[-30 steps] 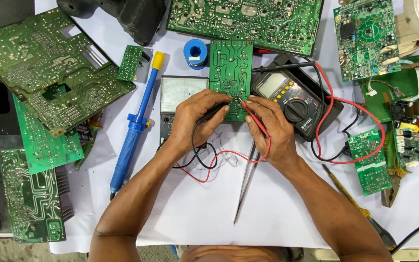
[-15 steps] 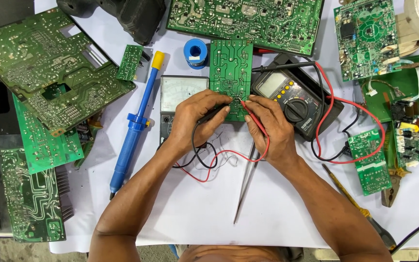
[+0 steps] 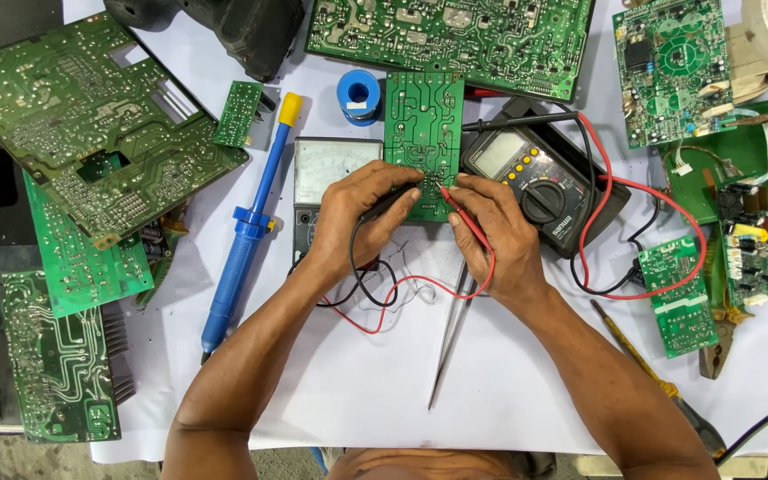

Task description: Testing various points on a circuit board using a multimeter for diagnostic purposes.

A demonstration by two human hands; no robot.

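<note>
Green circuit board [image 3: 422, 124], left hand [image 3: 362, 213] fingers pinching black probe [image 3: 386, 203], right hand [image 3: 495, 227] pinching red probe [image 3: 464, 216], multimeter [image 3: 535, 182] beside.

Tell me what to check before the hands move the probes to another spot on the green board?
1. Red probe held in right hand: ok.
2. Black probe held in left hand: ok.
3. Both tips on the small green board: cannot tell, fingers hide them.
4. Meter screen in view: ok.
5. Meter reading: cannot tell, too small.
6. Tweezers lying close under the wires: not ok.
</note>
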